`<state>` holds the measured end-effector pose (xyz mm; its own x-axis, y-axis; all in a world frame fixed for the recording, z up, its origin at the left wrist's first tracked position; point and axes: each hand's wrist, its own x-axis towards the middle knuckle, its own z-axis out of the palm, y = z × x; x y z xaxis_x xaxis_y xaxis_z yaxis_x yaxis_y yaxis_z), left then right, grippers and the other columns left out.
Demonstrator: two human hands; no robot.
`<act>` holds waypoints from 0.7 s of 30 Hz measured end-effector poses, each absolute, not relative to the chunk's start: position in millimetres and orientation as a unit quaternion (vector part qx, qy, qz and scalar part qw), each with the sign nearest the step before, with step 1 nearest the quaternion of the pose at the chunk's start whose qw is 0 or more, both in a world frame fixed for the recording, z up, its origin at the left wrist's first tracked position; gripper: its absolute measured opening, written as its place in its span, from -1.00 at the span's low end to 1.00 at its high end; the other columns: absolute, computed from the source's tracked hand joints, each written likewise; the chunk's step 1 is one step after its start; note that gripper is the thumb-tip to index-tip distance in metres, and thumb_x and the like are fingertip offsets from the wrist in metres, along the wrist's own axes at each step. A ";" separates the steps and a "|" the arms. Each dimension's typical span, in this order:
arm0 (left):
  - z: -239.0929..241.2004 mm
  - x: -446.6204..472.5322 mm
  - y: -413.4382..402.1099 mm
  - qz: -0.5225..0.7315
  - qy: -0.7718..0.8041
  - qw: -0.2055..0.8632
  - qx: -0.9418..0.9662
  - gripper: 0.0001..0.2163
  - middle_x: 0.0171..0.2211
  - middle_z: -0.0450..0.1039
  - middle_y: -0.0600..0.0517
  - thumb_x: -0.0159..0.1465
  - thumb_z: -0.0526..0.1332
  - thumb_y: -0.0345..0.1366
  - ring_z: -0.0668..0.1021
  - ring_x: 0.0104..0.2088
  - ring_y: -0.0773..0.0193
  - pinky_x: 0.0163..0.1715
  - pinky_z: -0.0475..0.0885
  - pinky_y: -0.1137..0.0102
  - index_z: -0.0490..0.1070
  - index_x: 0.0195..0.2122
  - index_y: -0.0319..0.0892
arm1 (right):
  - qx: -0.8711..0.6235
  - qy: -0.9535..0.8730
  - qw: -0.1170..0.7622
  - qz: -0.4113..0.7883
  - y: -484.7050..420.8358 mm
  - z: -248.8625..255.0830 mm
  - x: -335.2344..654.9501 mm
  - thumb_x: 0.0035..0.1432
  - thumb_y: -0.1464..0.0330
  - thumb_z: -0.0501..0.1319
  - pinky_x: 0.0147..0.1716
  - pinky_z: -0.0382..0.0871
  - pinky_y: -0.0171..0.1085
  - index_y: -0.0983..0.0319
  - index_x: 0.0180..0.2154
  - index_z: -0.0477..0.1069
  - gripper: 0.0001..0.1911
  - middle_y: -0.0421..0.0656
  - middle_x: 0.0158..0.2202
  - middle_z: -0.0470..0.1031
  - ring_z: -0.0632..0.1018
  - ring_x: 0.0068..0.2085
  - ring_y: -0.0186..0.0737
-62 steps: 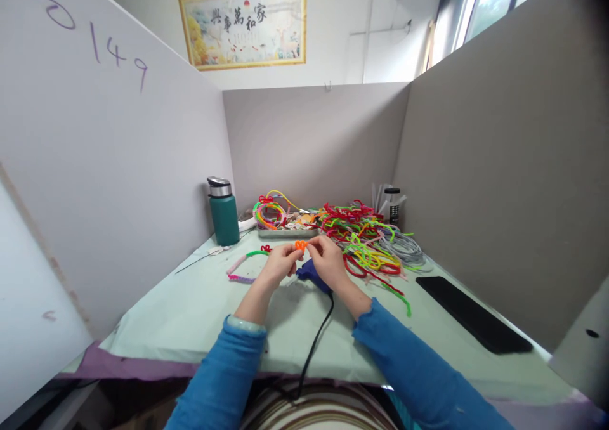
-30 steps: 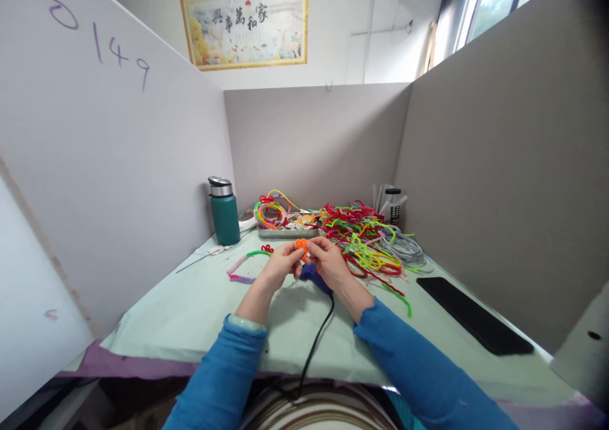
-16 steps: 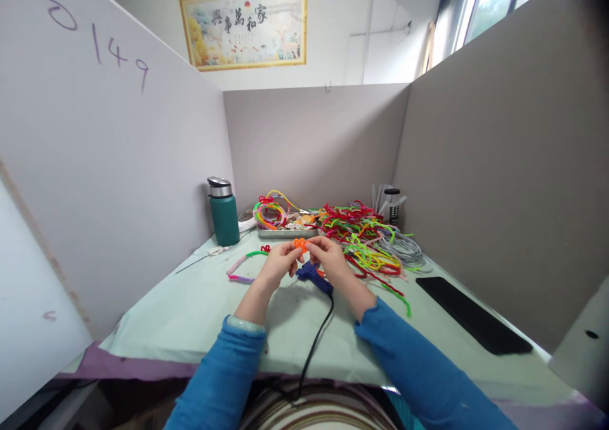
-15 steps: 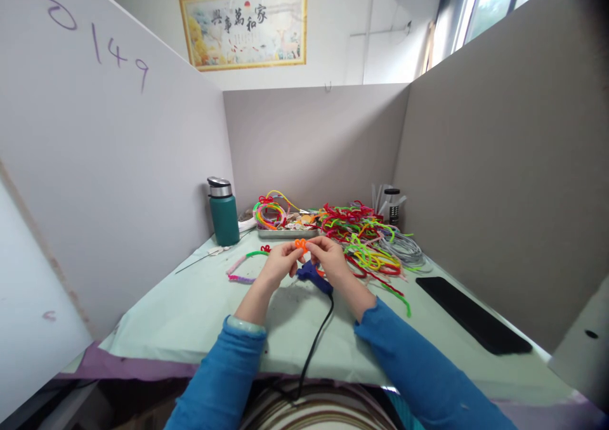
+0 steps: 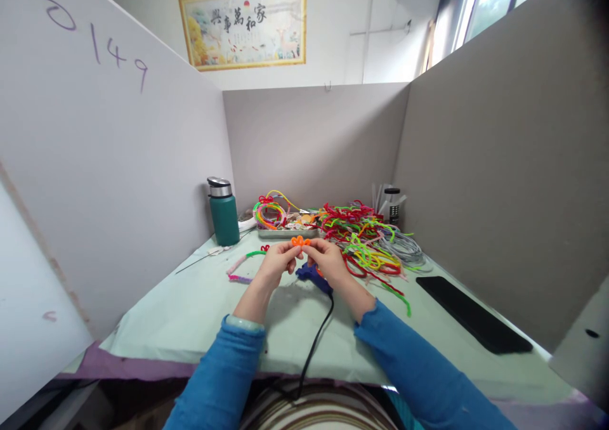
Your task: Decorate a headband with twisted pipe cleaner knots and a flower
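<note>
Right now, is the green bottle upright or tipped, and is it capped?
Upright and capped: the bottle stands on the table with its silver lid on top.

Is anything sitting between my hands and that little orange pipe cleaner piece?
Nothing visible. The left hand and right hand both pinch the orange pipe cleaner piece directly, held above the blue glue gun on the table.
</note>
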<state>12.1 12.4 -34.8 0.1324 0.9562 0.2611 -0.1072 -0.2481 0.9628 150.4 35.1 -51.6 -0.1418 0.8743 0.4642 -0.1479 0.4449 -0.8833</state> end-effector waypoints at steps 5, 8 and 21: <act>-34.6 11.2 12.9 0.543 0.386 0.487 0.565 -0.73 -0.65 0.35 0.11 -0.02 0.32 -0.15 0.24 -0.76 0.53 -0.76 0.05 0.54 0.40 -0.50 -0.29 | -0.302 -0.618 0.589 0.425 34.4 -51.4 151.2 -0.07 0.20 0.27 -0.63 0.23 -0.39 0.28 -0.40 0.44 -0.74 -0.29 -0.67 0.34 0.33 -0.63 -0.41; -34.0 11.3 12.4 0.543 0.395 0.474 0.569 -0.74 -0.64 0.36 0.09 -0.02 0.32 -0.16 0.25 -0.76 0.53 -0.76 0.05 0.54 0.41 -0.52 -0.30 | -0.298 -0.612 0.590 0.435 32.5 -49.9 150.0 -0.07 0.21 0.27 -0.63 0.22 -0.39 0.27 -0.39 0.41 -0.74 -0.30 -0.66 0.34 0.33 -0.63 -0.41; -35.0 10.1 13.7 0.540 0.413 0.493 0.543 -0.70 -0.42 0.51 -0.06 -0.01 0.33 -0.16 0.33 -0.74 0.51 -0.74 0.19 0.51 0.48 -0.36 -0.31 | -0.314 -0.608 0.578 0.445 32.8 -50.2 151.2 -0.07 0.15 0.26 -0.68 0.10 -0.40 0.26 -0.44 0.35 -0.71 -0.33 -0.70 0.27 0.26 -0.68 -0.43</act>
